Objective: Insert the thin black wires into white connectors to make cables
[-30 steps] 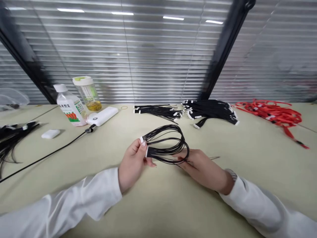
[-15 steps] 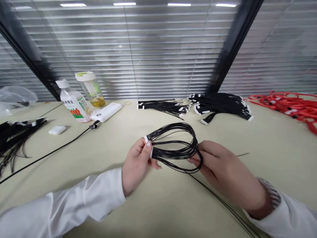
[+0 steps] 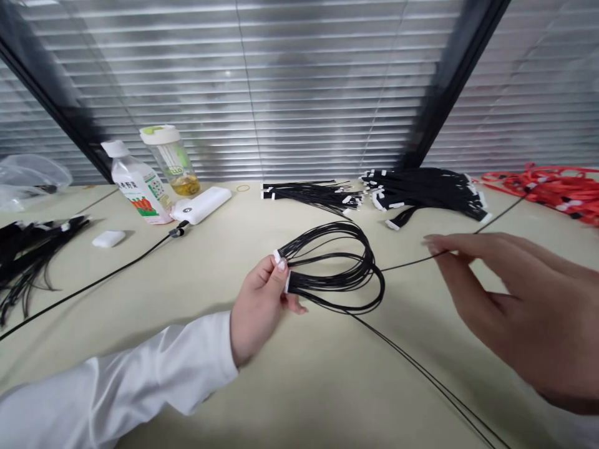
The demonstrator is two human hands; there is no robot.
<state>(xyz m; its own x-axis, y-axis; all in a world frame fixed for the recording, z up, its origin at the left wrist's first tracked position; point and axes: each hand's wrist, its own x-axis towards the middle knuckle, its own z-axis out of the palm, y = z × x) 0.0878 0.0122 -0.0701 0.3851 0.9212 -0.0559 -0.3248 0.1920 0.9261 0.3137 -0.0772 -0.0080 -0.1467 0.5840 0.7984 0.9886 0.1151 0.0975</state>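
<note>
A pale greenish-beige counter fills the lower half of the view, smooth and matte, with a thin seam running across its far right part. Behind it stand large windows covered by grey horizontal blinds — the slats are closed enough that only dim, soft shapes show through. Two dark frame posts cut the glazing: one slants down at the left, the other at the right. The light is even and cool, with faint sheen on the slats and soft shadows on the counter — no hard glare anywhere.
</note>
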